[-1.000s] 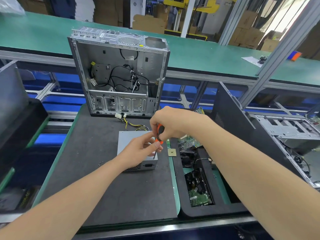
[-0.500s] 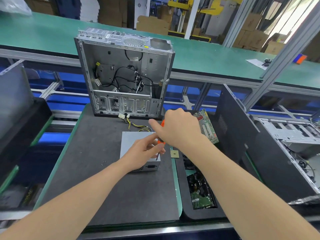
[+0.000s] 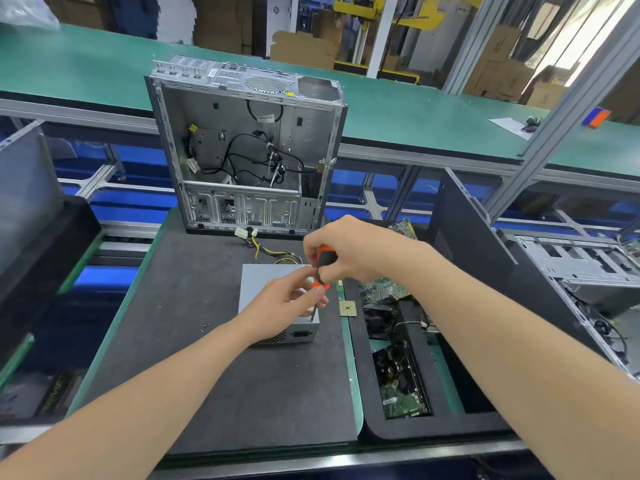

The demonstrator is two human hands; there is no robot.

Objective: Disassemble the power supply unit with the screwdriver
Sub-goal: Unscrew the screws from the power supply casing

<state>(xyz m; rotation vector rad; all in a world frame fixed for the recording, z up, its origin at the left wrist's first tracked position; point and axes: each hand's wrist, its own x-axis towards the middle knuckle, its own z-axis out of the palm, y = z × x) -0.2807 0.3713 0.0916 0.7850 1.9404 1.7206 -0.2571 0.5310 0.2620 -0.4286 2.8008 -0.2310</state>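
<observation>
Since half a second ago the right hand (image 3: pixel 353 251) has turned on the screwdriver (image 3: pixel 323 259), so more of its orange and black handle shows at the fingers than before. That hand grasps the handle from above, fingers clenched round it. The left hand (image 3: pixel 287 303) lies over the power supply unit (image 3: pixel 263 282), and its fingertips pinch the tool just below the handle. The shaft stands almost upright with its tip on the unit's top face, at the near right corner.

The grey unit lies flat on the dark mat of the desk (image 3: pixel 194 358). An open computer case (image 3: pixel 242 150) stands at its 12 o'clock, with yellow and black wires (image 3: pixel 266 252) between them. A small square chip (image 3: pixel 348 309) lies at 3 o'clock, a black tray (image 3: pixel 381 434) of circuit boards at 4 o'clock, and loose screws (image 3: pixel 206 326) at 8 o'clock.
</observation>
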